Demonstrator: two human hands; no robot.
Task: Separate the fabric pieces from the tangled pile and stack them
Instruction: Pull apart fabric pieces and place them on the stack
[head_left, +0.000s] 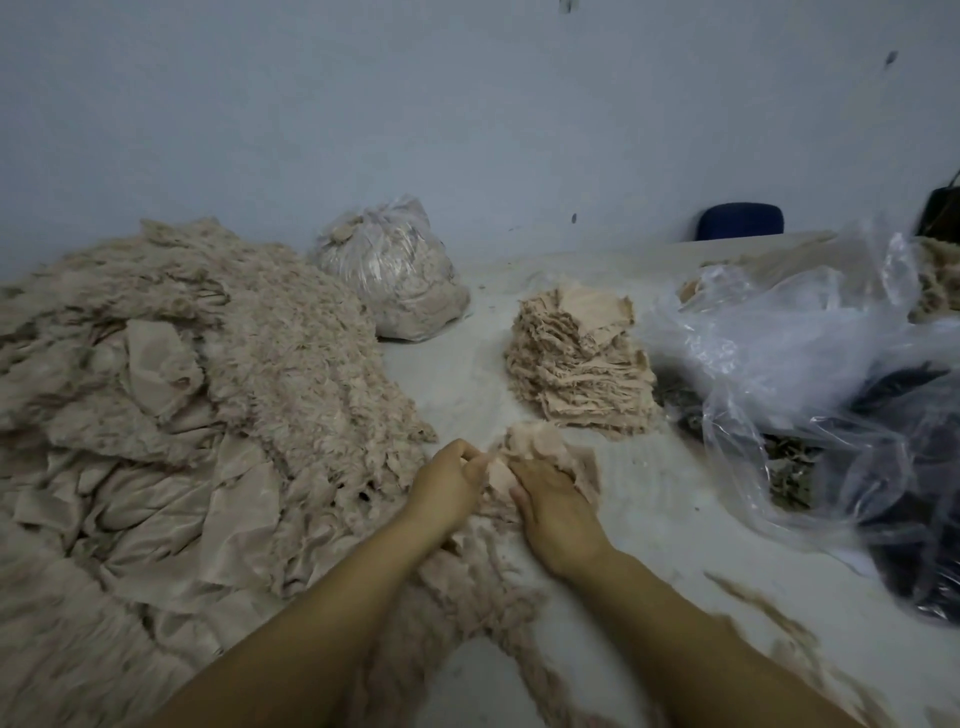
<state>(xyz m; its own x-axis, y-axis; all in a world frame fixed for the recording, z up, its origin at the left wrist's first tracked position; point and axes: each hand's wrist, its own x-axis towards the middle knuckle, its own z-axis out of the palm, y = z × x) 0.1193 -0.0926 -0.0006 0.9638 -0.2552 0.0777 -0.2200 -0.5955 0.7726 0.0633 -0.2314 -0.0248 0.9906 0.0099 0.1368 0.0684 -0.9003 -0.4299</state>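
Two bare forearms reach in; the left hand and right hand, close together, pinch a small clump of fabric pieces, apparently teasing one loose, between the tangled pile and the neat stack beyond.

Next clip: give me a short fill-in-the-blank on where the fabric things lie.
1. The stack lies to the ____ of the pile.
2. Both hands work a fabric piece in ____ of the stack.
3. The tied bag stands against the ____.

Missing words: right; front; wall
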